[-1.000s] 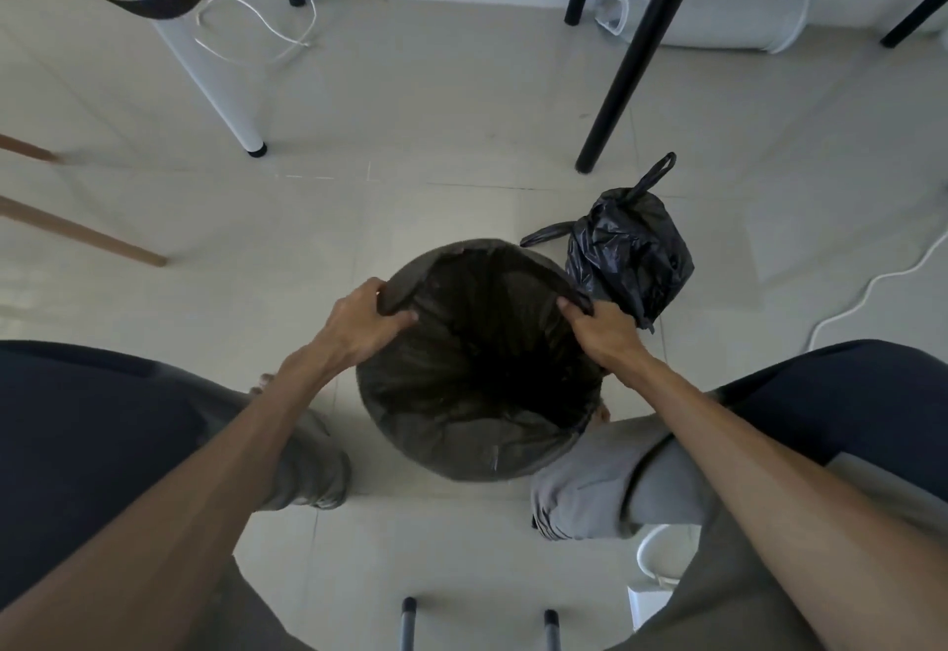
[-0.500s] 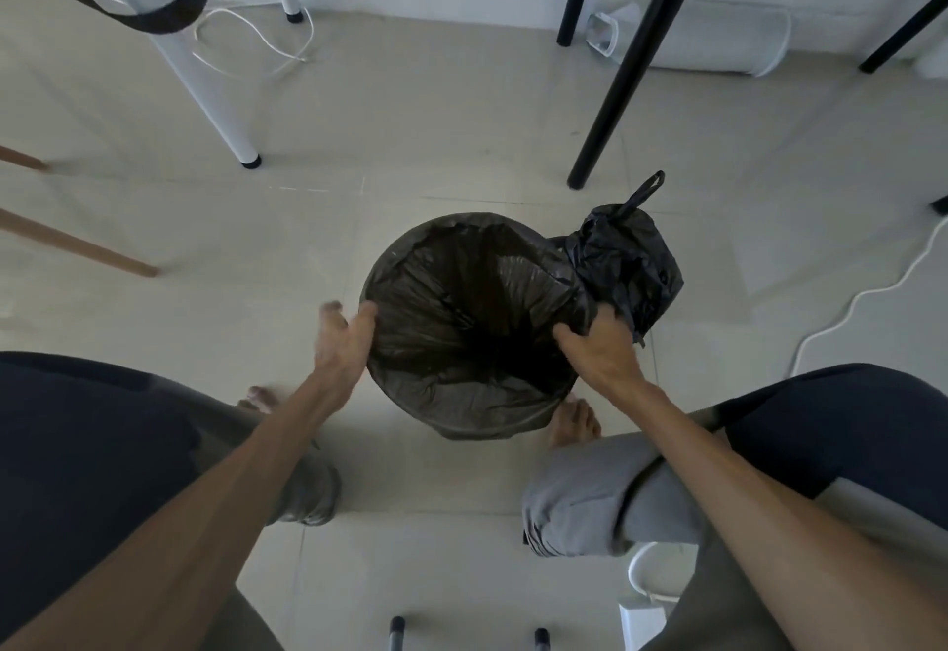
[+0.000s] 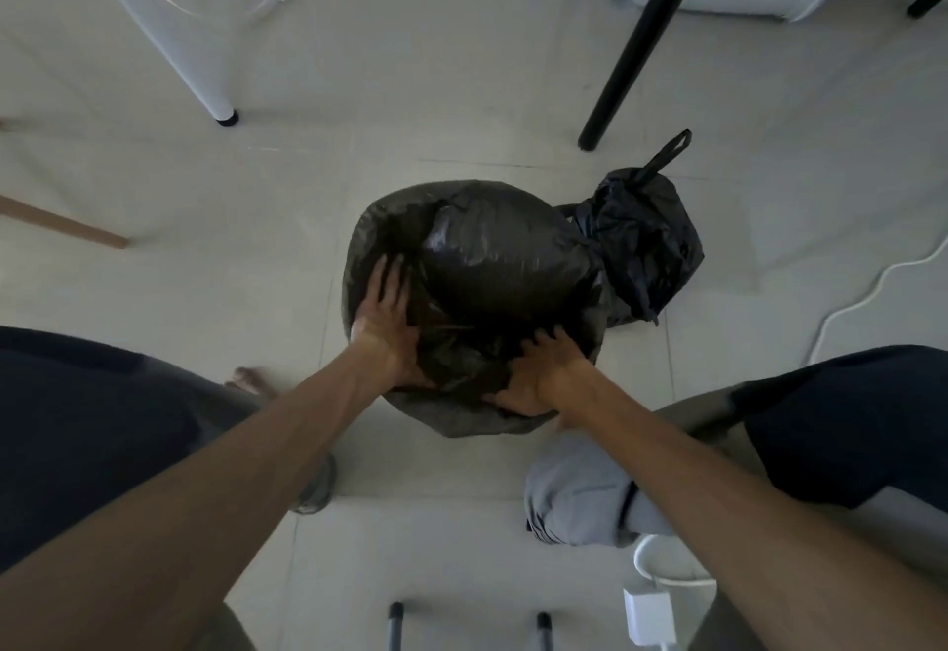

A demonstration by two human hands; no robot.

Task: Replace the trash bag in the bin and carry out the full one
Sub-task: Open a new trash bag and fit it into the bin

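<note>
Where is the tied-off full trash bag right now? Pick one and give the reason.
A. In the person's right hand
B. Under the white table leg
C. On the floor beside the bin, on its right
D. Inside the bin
C: the tied full bag sits on the floor against the bin, while both hands press the new liner.

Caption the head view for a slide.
Both hands, left hand and right hand, press the new liner into the bin; tied full bag waits beside it.

Pale tiled floor with a white table leg, black leg and white cable.
</note>
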